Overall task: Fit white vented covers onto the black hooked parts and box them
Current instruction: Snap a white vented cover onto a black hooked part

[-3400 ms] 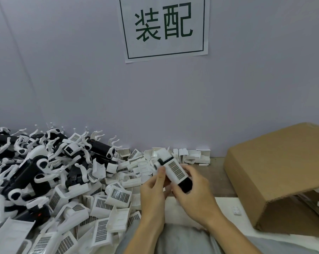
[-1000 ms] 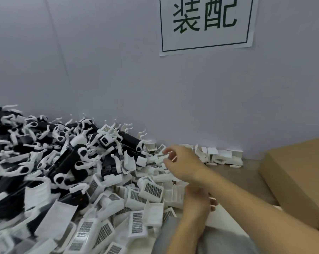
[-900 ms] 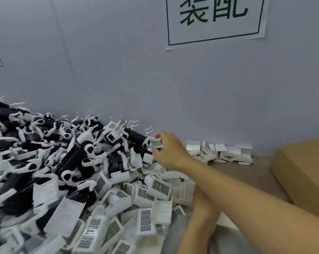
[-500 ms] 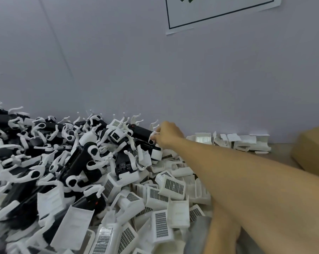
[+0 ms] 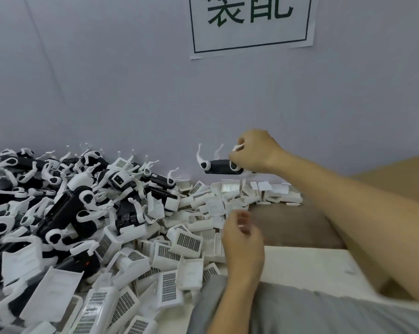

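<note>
My right hand (image 5: 256,151) is raised near the wall and grips a black hooked part (image 5: 219,166) by one end. The part hangs level in the air, its white hooks pointing up. My left hand (image 5: 242,239) hovers lower, over the edge of the cover heap, fingers loosely curled and holding nothing. A big pile of black hooked parts (image 5: 66,213) fills the left side. White vented covers (image 5: 188,242) lie heaped in front and to the right of that pile. The cardboard box (image 5: 382,177) shows at the far right, mostly hidden behind my right forearm.
A grey wall with a paper sign (image 5: 250,22) stands right behind the piles. Brown table surface (image 5: 292,225) shows between the covers and the box. A white sheet (image 5: 312,266) lies near the front edge. Grey cloth (image 5: 300,314) fills the bottom of the view.
My right hand has lifted a black hooked part out of the pile and carried it up and to the right. My left hand has come up into view beside the covers.
</note>
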A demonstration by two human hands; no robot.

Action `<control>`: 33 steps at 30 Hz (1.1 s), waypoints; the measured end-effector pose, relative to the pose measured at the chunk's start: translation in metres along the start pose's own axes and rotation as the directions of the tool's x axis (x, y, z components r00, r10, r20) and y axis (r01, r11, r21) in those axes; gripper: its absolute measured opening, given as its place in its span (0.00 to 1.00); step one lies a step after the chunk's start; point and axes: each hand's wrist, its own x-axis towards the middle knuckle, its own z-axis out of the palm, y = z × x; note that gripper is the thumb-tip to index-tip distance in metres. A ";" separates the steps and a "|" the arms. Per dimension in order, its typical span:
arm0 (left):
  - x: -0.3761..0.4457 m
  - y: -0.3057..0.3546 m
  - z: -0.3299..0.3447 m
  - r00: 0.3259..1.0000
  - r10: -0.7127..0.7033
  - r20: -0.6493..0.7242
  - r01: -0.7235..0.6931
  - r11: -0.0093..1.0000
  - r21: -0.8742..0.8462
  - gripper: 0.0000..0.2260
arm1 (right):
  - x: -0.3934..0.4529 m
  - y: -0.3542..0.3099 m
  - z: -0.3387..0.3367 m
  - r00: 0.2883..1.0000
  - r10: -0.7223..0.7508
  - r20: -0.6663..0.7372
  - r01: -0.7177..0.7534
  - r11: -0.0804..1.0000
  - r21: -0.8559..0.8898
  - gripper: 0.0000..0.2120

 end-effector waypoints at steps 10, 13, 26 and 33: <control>-0.015 0.015 -0.023 0.962 0.271 0.027 -0.251 0.845 0.472 0.26 | -0.069 -0.007 -0.043 0.914 -0.043 0.404 0.242 0.857 -0.456 0.07; -0.017 0.022 -0.026 0.951 0.295 -0.087 -0.255 0.914 0.316 0.11 | -0.080 -0.008 -0.035 0.921 -0.174 0.348 0.287 0.908 -0.305 0.08; 0.000 0.027 -0.037 0.911 -0.411 -0.025 0.274 0.651 -0.708 0.12 | -0.137 0.084 0.090 0.998 0.023 -0.062 0.006 0.899 0.437 0.15; -0.006 0.022 -0.031 0.960 -0.277 0.037 0.237 0.737 -0.632 0.08 | -0.136 0.084 0.089 1.000 0.012 -0.025 0.000 0.907 0.421 0.38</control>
